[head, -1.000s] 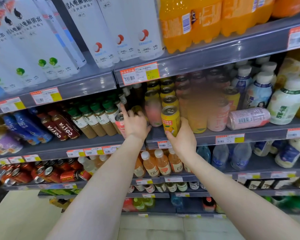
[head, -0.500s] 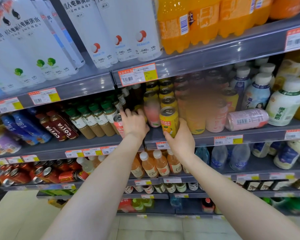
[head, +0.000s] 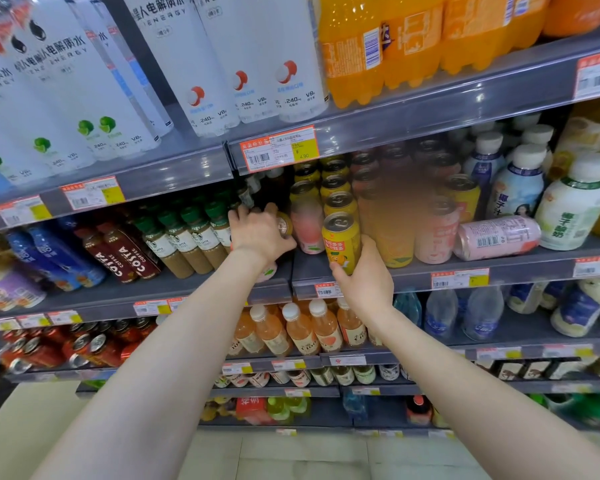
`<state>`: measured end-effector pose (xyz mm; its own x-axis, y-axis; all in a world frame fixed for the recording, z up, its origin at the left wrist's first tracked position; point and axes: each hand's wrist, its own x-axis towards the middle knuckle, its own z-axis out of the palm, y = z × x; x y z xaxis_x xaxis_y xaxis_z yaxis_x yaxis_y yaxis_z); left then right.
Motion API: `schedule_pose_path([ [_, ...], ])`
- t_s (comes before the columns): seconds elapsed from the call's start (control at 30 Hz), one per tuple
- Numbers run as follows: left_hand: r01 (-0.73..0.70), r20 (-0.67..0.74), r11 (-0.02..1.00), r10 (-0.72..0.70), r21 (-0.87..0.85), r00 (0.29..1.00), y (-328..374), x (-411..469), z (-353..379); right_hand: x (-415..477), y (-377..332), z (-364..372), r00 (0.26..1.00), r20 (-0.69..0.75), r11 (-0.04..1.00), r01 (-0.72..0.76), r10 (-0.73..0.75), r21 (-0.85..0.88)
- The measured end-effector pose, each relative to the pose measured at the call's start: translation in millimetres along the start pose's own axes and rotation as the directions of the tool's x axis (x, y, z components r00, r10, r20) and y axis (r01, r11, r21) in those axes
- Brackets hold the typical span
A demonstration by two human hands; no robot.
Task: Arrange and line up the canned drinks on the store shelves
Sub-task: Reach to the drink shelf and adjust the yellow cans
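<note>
**Right hand** (head: 364, 284): nearest item. Thumb and fingers are wrapped round the lower half of the yellow can (head: 340, 239).

**Yellow can**: upright at the very front edge of the middle shelf (head: 413, 273). It heads a row of yellow cans (head: 336, 199) running to the back.

**Left hand** (head: 260, 233): a little further in and to the left. Fingers are curled over a tilted pink can (head: 284, 225).

**Tilted pink can**: top faces right, and the hand hides most of the body. A pink end shows below the wrist. Whether it rests on the shelf cannot be told.

**Upright pink can** (head: 307, 226): between the two hands, just beside the yellow can.

**Lying pink can** (head: 497, 237): on its side on the same shelf, well to the right, barcode outward.

**Blurred cans** (head: 437, 230): between the yellow row and the lying pink can. Only pink and yellow colours are legible.

**White-capped bottles** (head: 572, 202): right end of the shelf.

**Green-capped latte bottles** (head: 187, 237) and **brown Costa bottles** (head: 125, 254): left section, leaning.

**Upper shelf**:
- white electrolyte-water bottles (head: 222, 64)
- orange soda bottles (head: 361, 53)
- orange price label (head: 279, 147) on its edge
</note>
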<state>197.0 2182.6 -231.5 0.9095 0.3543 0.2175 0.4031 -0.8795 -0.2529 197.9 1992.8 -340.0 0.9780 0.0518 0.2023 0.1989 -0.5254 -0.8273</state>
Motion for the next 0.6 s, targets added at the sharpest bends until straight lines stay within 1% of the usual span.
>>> schedule_pose_path([
  [0.23,-0.013,0.158,0.980,0.045,-0.197,0.986,-17.6,17.7,-23.4,2.5,5.7,4.7,1.000,0.004,0.998,0.002,-0.002,-0.064],
  [0.37,-0.036,0.243,0.965,0.100,-0.258,0.965,-22.4,23.0,-39.5,3.7,7.3,3.2,1.000,0.013,0.997,0.029,-0.029,-0.066],
  [0.5,-0.099,0.328,0.942,0.208,-0.320,0.921,-28.6,31.7,-56.4,4.6,6.9,3.3,1.000,0.014,0.998,0.026,-0.026,-0.051],
  [0.6,-0.132,0.360,0.936,0.252,-0.325,0.898,-30.1,34.3,-62.5,5.0,7.1,3.7,1.000,0.020,0.998,0.023,-0.022,-0.061],
])
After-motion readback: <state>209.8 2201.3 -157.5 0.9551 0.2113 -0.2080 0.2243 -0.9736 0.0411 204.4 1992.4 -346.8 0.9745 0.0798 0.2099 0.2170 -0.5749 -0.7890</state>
